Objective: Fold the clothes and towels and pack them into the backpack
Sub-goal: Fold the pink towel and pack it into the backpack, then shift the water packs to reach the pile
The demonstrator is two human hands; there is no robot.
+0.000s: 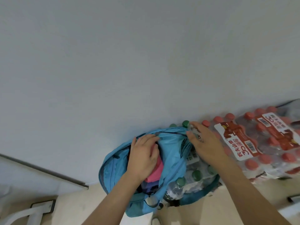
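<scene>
In the backpack point(172, 153), left hand point(144, 157) presses clothes point(158, 171).

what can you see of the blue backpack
The backpack is light blue, thin soft fabric, crumpled, with its main zip open. It rests against a pack of green-capped bottles by the white wall. Pink and dark cloth shows in the opening. The left hand reaches in over it, fingertips hidden; the right hand touches its top edge.

Your left hand point(142, 158) hides most of the pink cloth point(159, 168), possibly a towel. The red-capped bottle pack point(267, 143) is cut off at the right edge.
</scene>
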